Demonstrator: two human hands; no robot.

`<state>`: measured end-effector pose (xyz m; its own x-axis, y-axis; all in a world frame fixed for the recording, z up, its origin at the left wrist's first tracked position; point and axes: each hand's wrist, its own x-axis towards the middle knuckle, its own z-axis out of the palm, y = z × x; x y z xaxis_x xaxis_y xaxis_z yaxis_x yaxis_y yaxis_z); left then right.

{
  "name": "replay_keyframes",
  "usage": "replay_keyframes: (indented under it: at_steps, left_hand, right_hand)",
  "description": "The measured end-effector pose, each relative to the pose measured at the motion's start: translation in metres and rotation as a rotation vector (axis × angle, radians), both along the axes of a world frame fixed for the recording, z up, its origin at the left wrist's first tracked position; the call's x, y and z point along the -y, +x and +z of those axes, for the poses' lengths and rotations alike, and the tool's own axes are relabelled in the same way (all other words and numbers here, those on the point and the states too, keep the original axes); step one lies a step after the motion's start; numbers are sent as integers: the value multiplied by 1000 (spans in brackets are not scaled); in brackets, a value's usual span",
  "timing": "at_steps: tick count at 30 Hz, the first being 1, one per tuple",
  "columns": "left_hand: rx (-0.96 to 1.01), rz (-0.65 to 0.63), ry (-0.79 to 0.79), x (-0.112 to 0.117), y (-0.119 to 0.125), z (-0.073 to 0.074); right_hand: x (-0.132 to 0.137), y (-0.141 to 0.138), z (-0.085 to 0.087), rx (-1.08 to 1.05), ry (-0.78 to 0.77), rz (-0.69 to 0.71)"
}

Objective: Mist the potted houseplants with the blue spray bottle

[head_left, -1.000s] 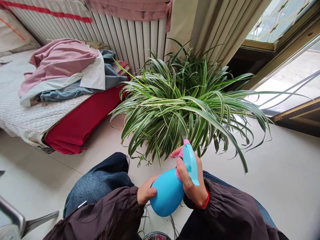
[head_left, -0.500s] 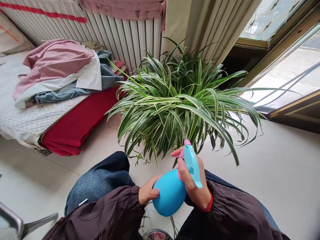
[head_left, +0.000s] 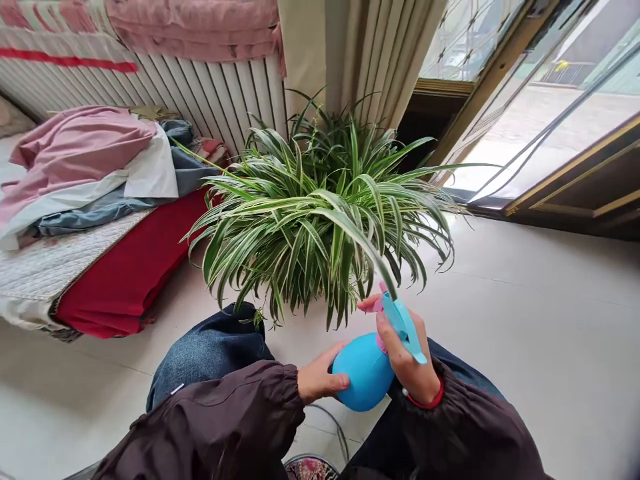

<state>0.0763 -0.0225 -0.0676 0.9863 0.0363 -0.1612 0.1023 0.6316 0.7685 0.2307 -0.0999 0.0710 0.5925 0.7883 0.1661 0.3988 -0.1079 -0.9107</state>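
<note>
A blue spray bottle [head_left: 364, 372] with a pink trigger and blue head sits between both my hands, low in the middle of the view. My right hand [head_left: 407, 363] is wrapped round its neck, with a finger on the pink trigger. My left hand [head_left: 320, 377] cups the round body from the left side. The nozzle points at a big spider plant [head_left: 320, 220] with green-and-white striped leaves, standing on the floor just beyond my knees [head_left: 215, 350].
A low bed with a red cover [head_left: 120, 273] and a pile of pink, white and blue clothes [head_left: 85, 167] lies left. A white radiator [head_left: 210, 93], beige curtains [head_left: 370, 53] and a window frame [head_left: 550, 180] stand behind. Pale floor tiles [head_left: 540, 313] spread right.
The view has swung right, so the plant and bed sit further left. Both hands keep hold of the bottle, which now appears a little further right.
</note>
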Motion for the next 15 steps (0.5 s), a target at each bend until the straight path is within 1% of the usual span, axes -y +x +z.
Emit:
replay_keyframes:
  at_steps: [1, 3, 4, 5, 6, 9, 10, 11, 13, 15]
  left_hand:
    - [-18, -61, 5, 1, 6, -1]
    - [-87, -209, 77, 0, 16, -8]
    - [-154, -297, 134, -2, 19, -14]
    - [-232, -384, 227, -5, 22, -22]
    - [-334, -464, 349, -8, 24, -32]
    - [-559, -671, 910, -17, 23, -63]
    - [-601, -675, 1002, -20, 21, -73]
    - [-634, -674, 1060, -22, 19, -81]
    - [-631, -698, 1132, -24, 13, -94]
    - [-627, -696, 1192, -23, 7, -103]
  right_hand:
    - [2, 10, -3, -3, -10, 1]
    - [7, 33, -10, -10, -25, 6]
    - [9, 45, -12, -9, -34, 16]
    - [11, 56, -14, -2, -45, 30]
    - [14, 67, -14, 8, -50, 45]
    - [19, 97, -12, 47, -54, 79]
    - [20, 105, -9, 64, -59, 82]
    - [21, 112, -6, 80, -73, 83]
    - [23, 121, 1, 101, -114, 78]
    - [25, 126, 7, 93, -142, 73]
